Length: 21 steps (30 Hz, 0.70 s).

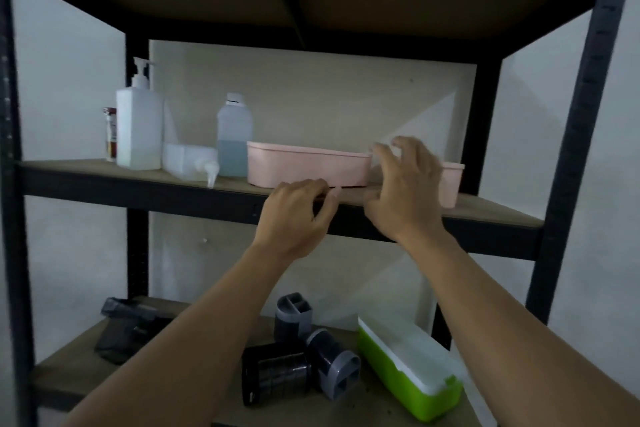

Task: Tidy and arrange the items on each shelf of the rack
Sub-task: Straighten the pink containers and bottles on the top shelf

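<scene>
Middle shelf [104, 172] of the rack [588, 114] carries two pink bins [308, 166], three translucent bottles [138, 128], one lying flat, and one small jar [110, 133]; both hands, left [294, 215] and right [405, 191], hover loosely curled, holding nothing.

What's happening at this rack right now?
A person is tidying the middle wooden shelf. Both hands are up at its front edge: the left hand by the long pink plastic tub, the right hand spread between that tub and a second pink tub. Neither has a grip on anything yet.
</scene>
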Motion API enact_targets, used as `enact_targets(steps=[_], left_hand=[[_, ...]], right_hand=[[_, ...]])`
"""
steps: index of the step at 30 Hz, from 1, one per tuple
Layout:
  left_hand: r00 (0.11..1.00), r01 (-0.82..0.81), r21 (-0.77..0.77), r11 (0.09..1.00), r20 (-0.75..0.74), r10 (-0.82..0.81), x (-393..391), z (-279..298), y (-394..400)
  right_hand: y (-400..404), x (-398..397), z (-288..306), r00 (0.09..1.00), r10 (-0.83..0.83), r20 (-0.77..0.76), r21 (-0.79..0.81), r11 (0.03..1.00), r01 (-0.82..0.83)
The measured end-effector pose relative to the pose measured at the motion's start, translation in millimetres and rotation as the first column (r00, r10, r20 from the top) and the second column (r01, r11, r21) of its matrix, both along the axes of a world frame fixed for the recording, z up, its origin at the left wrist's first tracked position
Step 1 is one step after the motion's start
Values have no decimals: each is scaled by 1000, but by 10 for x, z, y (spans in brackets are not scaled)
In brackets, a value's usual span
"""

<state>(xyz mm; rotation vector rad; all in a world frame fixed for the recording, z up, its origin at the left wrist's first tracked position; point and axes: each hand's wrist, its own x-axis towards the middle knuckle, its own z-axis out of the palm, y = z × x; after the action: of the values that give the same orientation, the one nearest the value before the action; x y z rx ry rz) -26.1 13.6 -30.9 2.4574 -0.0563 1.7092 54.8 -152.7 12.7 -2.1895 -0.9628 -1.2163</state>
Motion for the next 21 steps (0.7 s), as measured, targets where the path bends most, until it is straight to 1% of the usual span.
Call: enact_targets(steps=[2,4,5,7,9,10,11,13,14,15,16,17,18,19,20,21], left_hand=[[991,84,-70,994,108,-76,-202,-91,147],[974,92,-112,989,217,-66,-424,-144,293],[963,75,-138,988,266,-36,-527,-148,379],[937,-3,-237,972,339,85,-702,-105,602],[918,-78,-375,924,335,214,-855,21,887],[928,-97,-426,899,288,236,-929,110,1049],[952,-110,-451,885,209,225,-992,212,1230],[993,-119,-429,896,-43,111,-1108,434,1585],[980,-114,-380,918,-195,41,-1144,540,1755],[937,-113,-329,938,-350,-10,-1158,632,1912],[870,-113,-285,952,-492,-44,-1165,710,2040],[791,-119,-254,960,-609,-63,-1155,770,2163],[726,-121,-225,967,-685,-69,-1137,808,2243],[690,-116,-198,973,-721,-65,-1103,830,2314],[685,-96,-171,981,-726,-60,-1074,847,2383],[705,-66,-155,986,-706,-64,-1039,855,2439]], right_hand=[[234,-160,-52,978,206,-40,5,979,-206],[490,-303,-113,949,290,-125,-48,954,-298],[619,-368,-142,941,295,-166,-85,946,-312],[852,-480,-182,948,240,-206,-160,948,-275],[1050,-555,-169,960,182,-214,-149,965,-216],[1141,-579,-147,957,181,-229,-111,971,-210],[1240,-596,-118,951,191,-243,-75,974,-215],[1440,-614,-100,953,184,-239,-46,979,-200],[1537,-615,-116,965,156,-213,-32,986,-166],[1623,-607,-155,980,111,-163,-6,993,-114],[1694,-594,-212,994,54,-92,26,998,-51],[1755,-587,-278,1000,-7,-19,54,998,8],[1778,-576,-337,998,-47,42,82,996,43],[1784,-555,-378,994,-69,85,109,992,59],[1802,-533,-408,989,-87,117,135,988,71],[1818,-514,-422,984,-103,145,158,984,79]])
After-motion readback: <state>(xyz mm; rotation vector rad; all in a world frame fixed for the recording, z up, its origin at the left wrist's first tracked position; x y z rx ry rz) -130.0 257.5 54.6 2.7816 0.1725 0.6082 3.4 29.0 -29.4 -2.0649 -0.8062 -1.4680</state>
